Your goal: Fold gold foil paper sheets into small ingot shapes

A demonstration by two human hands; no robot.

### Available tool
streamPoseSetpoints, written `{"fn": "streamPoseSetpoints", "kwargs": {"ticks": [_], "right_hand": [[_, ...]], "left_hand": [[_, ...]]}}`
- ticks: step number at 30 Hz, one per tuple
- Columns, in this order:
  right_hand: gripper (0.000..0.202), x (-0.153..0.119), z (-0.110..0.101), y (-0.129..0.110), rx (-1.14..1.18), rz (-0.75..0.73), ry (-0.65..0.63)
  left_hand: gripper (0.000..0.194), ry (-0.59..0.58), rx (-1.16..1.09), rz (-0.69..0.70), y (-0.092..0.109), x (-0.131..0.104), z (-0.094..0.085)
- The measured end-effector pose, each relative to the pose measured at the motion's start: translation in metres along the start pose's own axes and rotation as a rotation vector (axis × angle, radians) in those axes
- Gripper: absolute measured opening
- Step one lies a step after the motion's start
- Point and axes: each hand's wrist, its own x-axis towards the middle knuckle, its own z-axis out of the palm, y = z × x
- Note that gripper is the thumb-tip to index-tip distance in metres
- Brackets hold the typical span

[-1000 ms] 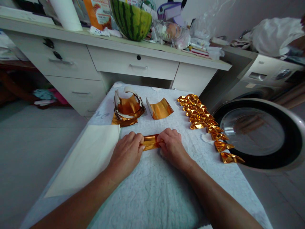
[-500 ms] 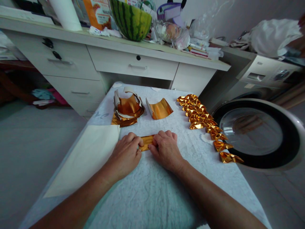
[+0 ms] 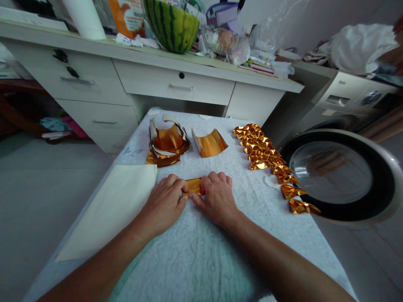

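A narrow folded strip of gold foil paper lies on the cloth-covered table between my hands. My left hand grips its left end with curled fingers. At the other end, my right hand is closed over the paper, its thumb reaching along the near edge. Beyond them a curled sheet of gold foil paper rests on its own. Left of it sits a curled stack of gold foil sheets. Several folded gold paper ingots line the table's right side.
A cream sheet covers the table's left side. Behind the table stands a white desk bearing a cut watermelon and plastic bags. At right, a washing machine's round door hangs open beside the table edge.
My right thumb has shifted left along the strip's near edge, and less of the strip's lower part shows. My left hand keeps nearly the same place.
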Motion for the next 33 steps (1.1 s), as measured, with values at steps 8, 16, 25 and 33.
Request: {"fn": "streamPoseSetpoints", "kwargs": {"ticks": [8,16,25,33], "right_hand": [[0.039,-0.0002,-0.0005,-0.0023,0.012,0.017,-0.008],[0.037,-0.0008,-0.0004,-0.0032,0.030,0.028,0.007],[0.039,-0.0016,0.0004,-0.0039,0.028,0.038,0.014],[0.037,-0.0017,-0.0001,-0.0044,0.014,0.035,0.004]], "left_hand": [[0.006,-0.010,-0.005,-0.024,-0.0011,0.0005,0.0008],[0.005,0.014,0.013,-0.025,-0.0013,0.0016,0.0030],[0.004,0.026,0.078,-0.046,0.0016,0.0011,0.0022],[0.004,0.023,0.125,-0.053,0.0030,0.0005,0.0027]]}}
